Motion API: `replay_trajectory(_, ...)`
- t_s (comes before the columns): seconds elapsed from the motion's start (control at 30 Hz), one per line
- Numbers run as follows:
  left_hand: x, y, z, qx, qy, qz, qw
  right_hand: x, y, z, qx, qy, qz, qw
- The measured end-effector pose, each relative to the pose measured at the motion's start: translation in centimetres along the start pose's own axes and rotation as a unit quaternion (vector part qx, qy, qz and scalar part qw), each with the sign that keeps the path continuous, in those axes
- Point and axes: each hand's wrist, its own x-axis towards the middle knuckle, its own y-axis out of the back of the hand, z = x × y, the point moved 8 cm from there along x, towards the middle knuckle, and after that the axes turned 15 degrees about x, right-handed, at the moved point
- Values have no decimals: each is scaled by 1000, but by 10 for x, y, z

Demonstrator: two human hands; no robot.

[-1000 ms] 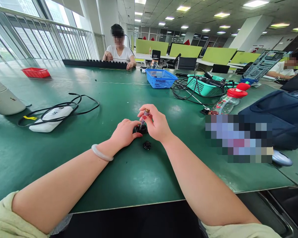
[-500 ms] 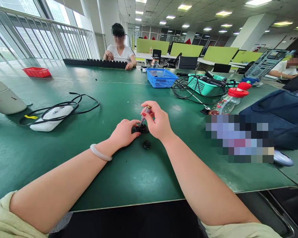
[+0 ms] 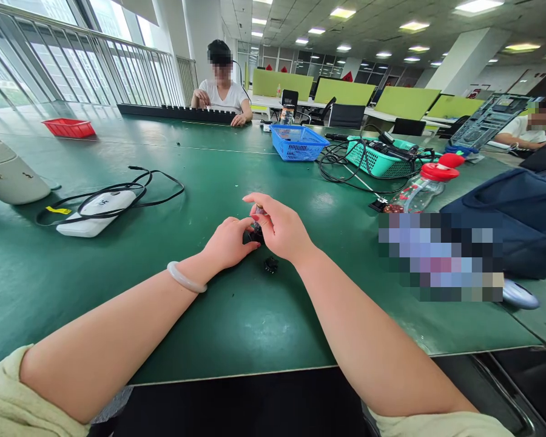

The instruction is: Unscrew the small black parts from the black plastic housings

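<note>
My left hand rests on the green table, its thumb and fingers closed round a small black part. Above that part, my right hand pinches a short screwdriver-like tool, which stands nearly upright with its lower end at the black part. The tool's tip is hidden by the fingers. A second small black piece lies on the table just below my hands, touched by neither.
A white power bank with a black cable lies left, near a pale bottle. Ahead are a red tray, a blue basket and a teal basket with cables. Right are a red-lidded bottle and dark bag. A person sits opposite.
My right hand has moved slightly left and down, and the tool in it now stands lower and more upright. My left hand has kept its hold on the black part.
</note>
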Motion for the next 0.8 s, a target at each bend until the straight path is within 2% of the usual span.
replay_trajectory(0.23, 2, -3, -3, -9, -13, -3, 1000, -1, 0, 8, 28, -16, 26, 999)
replay_trajectory(0.4, -1, 1, -1, -5, 15, -14, 1000, -3, 24, -3, 5, 30, 113, 993)
replay_trajectory(0.47, -2, 3, 1, -1, 17, -18, 1000, -3, 30, -2, -5, 30, 130, 991)
replay_trajectory(0.67, -2, 2, 1, 2, 8, -17, 1000, -4, 26, 20, 6, -34, 108, 994)
replay_trajectory(0.8, -2, 3, 2, 0, -3, -12, 1000, -4, 29, 31, 1, -83, 124, 989)
